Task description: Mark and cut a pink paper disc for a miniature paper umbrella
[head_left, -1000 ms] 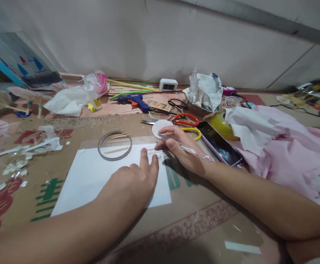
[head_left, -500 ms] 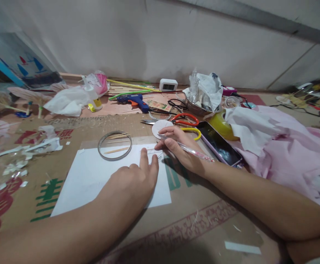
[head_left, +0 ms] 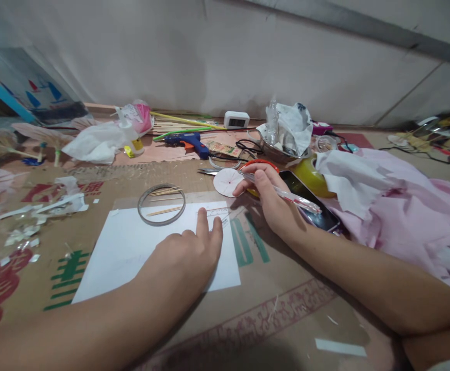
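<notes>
White paper (head_left: 132, 247) lies on the cardboard, with my left hand (head_left: 186, 252) pressed on its right part, index and middle fingers extended over a small clear ruler (head_left: 213, 212). My right hand (head_left: 271, 201) grips a clear and pink pen (head_left: 292, 198), held above the cardboard to the right of the paper. Its lower fingers are at the right edge of a white paper disc (head_left: 228, 182) with thin lines meeting at a red centre. A grey ring (head_left: 141, 201) surrounds several thin sticks on the paper's upper edge.
Scissors (head_left: 208, 171) with red handles lie behind the disc, partly hidden. A phone (head_left: 313, 206), yellow tape (head_left: 312, 175) and pink cloth (head_left: 402, 201) are at the right. Behind are a blue glue gun (head_left: 188, 142) and a bowl (head_left: 281, 153). Paper scraps (head_left: 23, 234) lie left.
My right hand has moved right and slightly up with the pen, away from the ruler, uncovering more of the disc and covering the yellow handle. My left hand stays in place.
</notes>
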Demonstrator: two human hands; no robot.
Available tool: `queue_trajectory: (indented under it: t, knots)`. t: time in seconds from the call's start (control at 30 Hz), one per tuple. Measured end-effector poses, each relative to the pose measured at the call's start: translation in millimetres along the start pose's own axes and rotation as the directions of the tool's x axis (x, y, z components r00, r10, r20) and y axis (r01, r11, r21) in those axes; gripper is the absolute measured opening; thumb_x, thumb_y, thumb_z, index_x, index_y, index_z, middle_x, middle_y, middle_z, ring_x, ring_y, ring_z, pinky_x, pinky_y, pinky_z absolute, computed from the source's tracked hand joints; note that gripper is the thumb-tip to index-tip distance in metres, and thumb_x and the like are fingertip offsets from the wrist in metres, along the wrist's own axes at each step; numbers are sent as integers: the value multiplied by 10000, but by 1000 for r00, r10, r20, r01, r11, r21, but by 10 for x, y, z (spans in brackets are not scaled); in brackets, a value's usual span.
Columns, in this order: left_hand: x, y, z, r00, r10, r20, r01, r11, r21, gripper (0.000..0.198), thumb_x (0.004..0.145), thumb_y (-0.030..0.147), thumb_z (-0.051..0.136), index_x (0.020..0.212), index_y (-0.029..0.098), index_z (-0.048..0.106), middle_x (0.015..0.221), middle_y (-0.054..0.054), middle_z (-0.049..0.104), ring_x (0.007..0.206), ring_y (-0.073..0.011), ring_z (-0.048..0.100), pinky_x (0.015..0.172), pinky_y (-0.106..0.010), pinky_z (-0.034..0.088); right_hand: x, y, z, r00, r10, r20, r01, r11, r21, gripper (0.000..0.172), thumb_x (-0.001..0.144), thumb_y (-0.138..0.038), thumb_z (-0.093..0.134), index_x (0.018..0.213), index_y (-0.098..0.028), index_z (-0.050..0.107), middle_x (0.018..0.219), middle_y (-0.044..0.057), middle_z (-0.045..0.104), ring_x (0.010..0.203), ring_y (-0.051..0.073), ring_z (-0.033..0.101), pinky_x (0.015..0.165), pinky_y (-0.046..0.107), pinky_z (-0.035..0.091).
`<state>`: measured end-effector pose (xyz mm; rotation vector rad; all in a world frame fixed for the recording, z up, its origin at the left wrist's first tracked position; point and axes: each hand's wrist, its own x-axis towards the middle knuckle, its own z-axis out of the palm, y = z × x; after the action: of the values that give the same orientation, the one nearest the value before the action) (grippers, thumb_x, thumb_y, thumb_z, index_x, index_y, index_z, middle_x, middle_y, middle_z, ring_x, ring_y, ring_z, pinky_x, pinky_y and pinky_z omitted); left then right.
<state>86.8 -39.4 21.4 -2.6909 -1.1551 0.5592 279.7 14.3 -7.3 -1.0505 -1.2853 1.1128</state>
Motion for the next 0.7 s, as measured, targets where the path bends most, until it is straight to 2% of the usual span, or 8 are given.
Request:
queue_trajectory:
  t: [0.13,0.7]
  knots:
    - [1,-7,4,1000,5,-15,-5,1000,1,651,910,9,470,1552,115,456,1513,-365,437,724,-275,780,518,-331,625,11,-8,3,999,-36,-31,36,999,-8,392,949,-634,600,1054,-259,555,743,-30,690,619,140,660,557,260,534]
    - [8,-12,-23,1000,8,21,-9,999,35,646,921,29,476,1560,120,444,1518,-360,422,739,-263,786,518,-299,624,5,19,-14,1000,-6,17,6,1000,1,355,975,-587,590,1078,-250,549,774,-36,688,594,128,673,555,252,514]
